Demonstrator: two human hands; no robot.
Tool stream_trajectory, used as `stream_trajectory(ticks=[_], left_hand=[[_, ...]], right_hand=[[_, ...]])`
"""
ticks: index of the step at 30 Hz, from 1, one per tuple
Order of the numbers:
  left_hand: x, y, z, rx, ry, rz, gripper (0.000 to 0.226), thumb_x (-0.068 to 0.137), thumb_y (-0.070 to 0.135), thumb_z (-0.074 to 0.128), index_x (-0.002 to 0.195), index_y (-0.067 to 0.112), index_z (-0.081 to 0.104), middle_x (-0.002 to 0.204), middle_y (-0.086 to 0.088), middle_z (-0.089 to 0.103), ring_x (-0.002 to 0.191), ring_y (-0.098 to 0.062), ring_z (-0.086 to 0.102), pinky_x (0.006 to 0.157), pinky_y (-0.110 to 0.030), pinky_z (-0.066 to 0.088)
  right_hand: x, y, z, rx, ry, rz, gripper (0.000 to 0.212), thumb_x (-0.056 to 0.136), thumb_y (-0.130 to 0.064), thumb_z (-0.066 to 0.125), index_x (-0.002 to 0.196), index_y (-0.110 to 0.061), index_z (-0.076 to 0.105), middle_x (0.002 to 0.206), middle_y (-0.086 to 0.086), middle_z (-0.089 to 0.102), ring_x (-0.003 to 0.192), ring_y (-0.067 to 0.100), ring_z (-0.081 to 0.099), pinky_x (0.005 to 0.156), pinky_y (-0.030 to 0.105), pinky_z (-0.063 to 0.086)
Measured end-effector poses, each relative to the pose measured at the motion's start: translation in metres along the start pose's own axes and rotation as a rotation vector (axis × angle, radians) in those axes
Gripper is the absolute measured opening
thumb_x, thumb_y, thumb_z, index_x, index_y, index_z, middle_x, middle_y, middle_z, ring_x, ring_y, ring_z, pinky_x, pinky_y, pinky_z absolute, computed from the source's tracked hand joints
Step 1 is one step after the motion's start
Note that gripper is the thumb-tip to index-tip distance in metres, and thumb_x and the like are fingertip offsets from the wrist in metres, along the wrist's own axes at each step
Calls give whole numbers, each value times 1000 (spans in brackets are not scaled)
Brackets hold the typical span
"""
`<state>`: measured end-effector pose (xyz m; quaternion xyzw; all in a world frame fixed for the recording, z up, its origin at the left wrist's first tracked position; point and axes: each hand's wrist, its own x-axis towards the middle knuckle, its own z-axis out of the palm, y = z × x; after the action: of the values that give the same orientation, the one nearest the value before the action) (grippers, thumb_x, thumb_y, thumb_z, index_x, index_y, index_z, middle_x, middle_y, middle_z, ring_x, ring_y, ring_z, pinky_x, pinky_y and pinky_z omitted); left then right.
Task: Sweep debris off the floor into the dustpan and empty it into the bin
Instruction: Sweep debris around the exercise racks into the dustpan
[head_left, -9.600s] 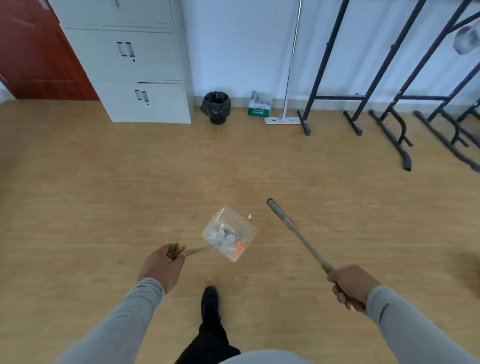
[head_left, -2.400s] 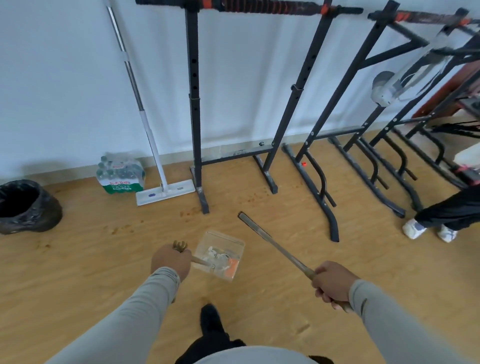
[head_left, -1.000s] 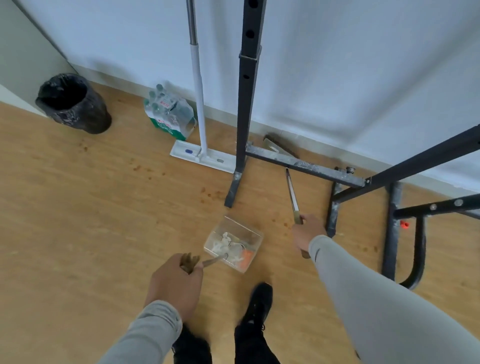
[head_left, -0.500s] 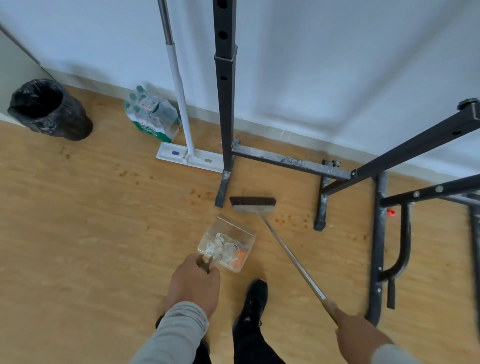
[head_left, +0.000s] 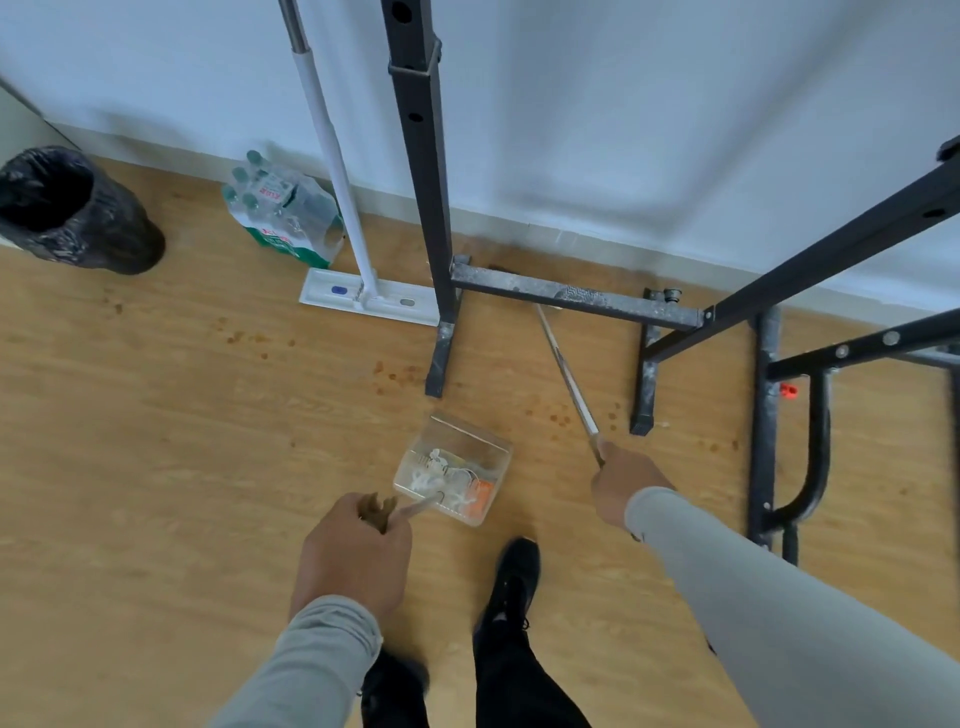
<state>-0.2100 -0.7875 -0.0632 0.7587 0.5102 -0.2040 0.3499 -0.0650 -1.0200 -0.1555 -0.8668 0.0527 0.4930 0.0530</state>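
Right hand (head_left: 621, 486) round broom (head_left: 569, 384), wallward.

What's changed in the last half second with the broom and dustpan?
The right hand has pushed the broom forward, its head now under the rack's crossbar by the wall. The left hand still holds the dustpan, its debris still inside; the bin is untouched.
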Motion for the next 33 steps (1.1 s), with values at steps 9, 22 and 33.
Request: stream_trajectory(ticks=[9, 22, 33], left_hand=[[8, 10, -13, -19, -1, -8, 5, 93, 31, 59, 90, 27, 60, 79, 7, 64, 66, -11, 61, 51, -24, 42], [-26, -42, -30, 88, -38, -32, 14, 95, 38, 59, 105, 27, 55, 85, 7, 61, 74, -15, 56, 70, -33, 43], [-22, -54, -12, 122, 20, -3, 12, 90, 34, 64, 99, 29, 57, 86, 4, 62, 82, -25, 56, 78, -35, 42]], right_hand=[[-94, 121, 22, -348, -230, 12, 75, 102, -13, 34, 158, -45, -5, 93, -10, 59, 80, 3, 62, 76, 22, 50], [-44, 118, -60, 18, 165, 48, 49, 103, -28, 41, 150, -40, 38, 106, 2, 65, 88, 20, 63, 76, 33, 54], [-42, 136, 66, -15, -52, 251, 81, 94, -1, 30, 160, -40, 3, 92, 3, 59, 76, 17, 62, 61, 28, 50]])
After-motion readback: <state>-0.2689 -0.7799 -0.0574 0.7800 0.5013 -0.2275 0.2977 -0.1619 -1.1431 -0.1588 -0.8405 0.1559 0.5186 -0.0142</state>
